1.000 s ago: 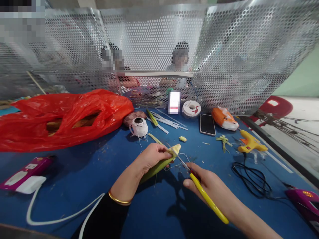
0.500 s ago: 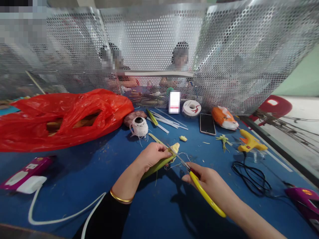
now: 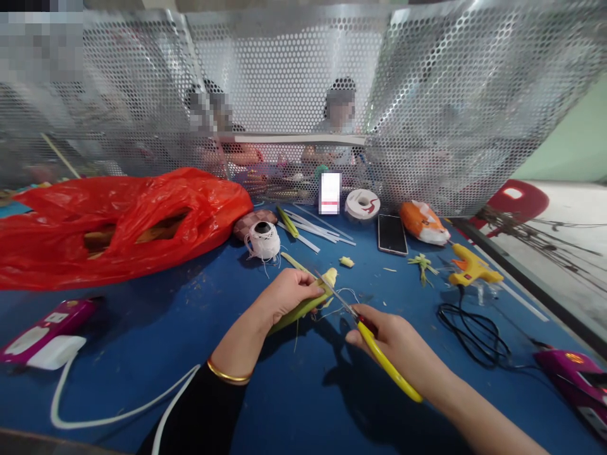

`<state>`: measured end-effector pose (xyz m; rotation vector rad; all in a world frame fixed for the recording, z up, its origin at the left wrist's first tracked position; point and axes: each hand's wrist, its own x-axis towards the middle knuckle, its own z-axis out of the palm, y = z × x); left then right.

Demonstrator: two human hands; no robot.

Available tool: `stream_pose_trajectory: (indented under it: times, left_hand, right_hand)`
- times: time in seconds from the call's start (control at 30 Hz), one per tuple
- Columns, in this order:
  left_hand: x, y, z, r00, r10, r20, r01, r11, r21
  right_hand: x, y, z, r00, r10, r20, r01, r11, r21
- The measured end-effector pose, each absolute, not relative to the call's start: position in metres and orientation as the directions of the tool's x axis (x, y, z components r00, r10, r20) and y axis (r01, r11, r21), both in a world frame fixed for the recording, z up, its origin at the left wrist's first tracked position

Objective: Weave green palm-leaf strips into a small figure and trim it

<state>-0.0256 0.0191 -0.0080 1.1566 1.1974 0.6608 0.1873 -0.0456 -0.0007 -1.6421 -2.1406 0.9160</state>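
My left hand [image 3: 290,296] is closed round a green husk bundle [image 3: 300,314] with a pale yellow tip, held over the blue table. In my right hand [image 3: 386,332] is a pair of scissors with yellow handles [image 3: 389,366]. The scissor blades [image 3: 337,295] reach across the bundle near its pale tip, beside my left fingertips. Loose white thread trails around the bundle. Behind my left hand stands a spool of white thread [image 3: 264,241]. A small pale yellow piece [image 3: 346,261] lies beyond the bundle.
A red plastic bag [image 3: 208,221] fills the back left. White strips [image 3: 315,226], a ribbon roll [image 3: 363,205] and a phone [image 3: 392,234] lie behind. At right are a yellow glue gun [image 3: 474,265] and its black cable [image 3: 474,335]. A perforated metal screen [image 3: 284,69] stands behind.
The view has shifted slightly. The scissor blades now lie a little further left across the bundle, near its pale tip. Both hands keep their holds.
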Motion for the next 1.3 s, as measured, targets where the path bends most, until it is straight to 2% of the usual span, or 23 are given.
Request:
stream_pose_trajectory:
  times: [0.17,0.33,0.4,0.47,0.6,0.7,0.83,0.9,0.93,1.0,1.07,1.13,1.2,1.3]
  left_hand:
    - [-0.025,0.020,-0.014,0.331,0.872,-0.361,0.180,0.318,0.931]
    - [-0.025,0.021,-0.014,0.305,0.882,-0.359,0.229,0.298,0.926]
    - [-0.025,0.020,-0.010,0.270,0.893,-0.361,0.219,0.308,0.926]
    - [-0.027,0.020,-0.006,0.214,0.913,-0.347,0.191,0.309,0.932]
    - [-0.032,0.019,0.005,0.172,0.946,-0.276,0.140,0.253,0.957]
    - [-0.034,0.016,0.010,0.209,0.947,-0.244,0.106,0.226,0.968]
    - [-0.033,0.013,0.009,0.227,0.950,-0.214,0.131,0.188,0.973]
    - [-0.031,0.012,0.008,0.215,0.959,-0.183,0.152,0.153,0.977]
    - [-0.030,0.012,0.008,0.208,0.964,-0.164,0.156,0.133,0.979]
    - [-0.028,0.011,0.009,0.205,0.969,-0.137,0.155,0.107,0.982]
    - [-0.026,0.010,0.011,0.212,0.967,-0.138,0.139,0.110,0.984]
    - [-0.024,0.010,0.011,0.226,0.964,-0.143,0.114,0.120,0.986]
    - [-0.022,0.010,0.010,0.246,0.959,-0.139,0.090,0.121,0.989]
    - [-0.020,0.012,0.006,0.275,0.952,-0.135,0.081,0.117,0.990]
  right_hand:
    - [0.187,-0.046,0.000,-0.316,0.938,-0.141,0.788,0.177,-0.590]
    - [0.188,-0.044,-0.001,-0.318,0.932,-0.175,0.789,0.157,-0.594]
    - [0.190,-0.042,-0.002,-0.265,0.952,-0.154,0.804,0.130,-0.580]
    - [0.193,-0.039,-0.004,-0.153,0.981,-0.121,0.859,0.072,-0.507]
    - [0.201,-0.028,-0.013,0.001,0.996,-0.085,0.982,-0.017,-0.188]
    - [0.205,-0.024,-0.021,-0.054,0.997,-0.057,0.998,0.052,-0.047]
    - [0.212,-0.023,-0.025,-0.154,0.988,0.007,0.988,0.154,0.005]
    - [0.215,-0.023,-0.023,-0.182,0.982,0.056,0.981,0.186,-0.062]
    - [0.216,-0.023,-0.021,-0.187,0.978,0.096,0.970,0.199,-0.143]
    - [0.213,-0.020,-0.016,-0.165,0.966,0.198,0.883,0.234,-0.407]
    - [0.203,-0.014,-0.010,-0.097,0.963,0.252,0.653,0.253,-0.714]
    - [0.187,-0.007,-0.004,-0.055,0.982,0.180,0.357,0.188,-0.915]
    - [0.169,0.000,0.000,-0.111,0.990,0.084,0.121,0.097,-0.988]
    - [0.150,0.006,-0.001,-0.210,0.978,-0.011,0.009,-0.010,-1.000]
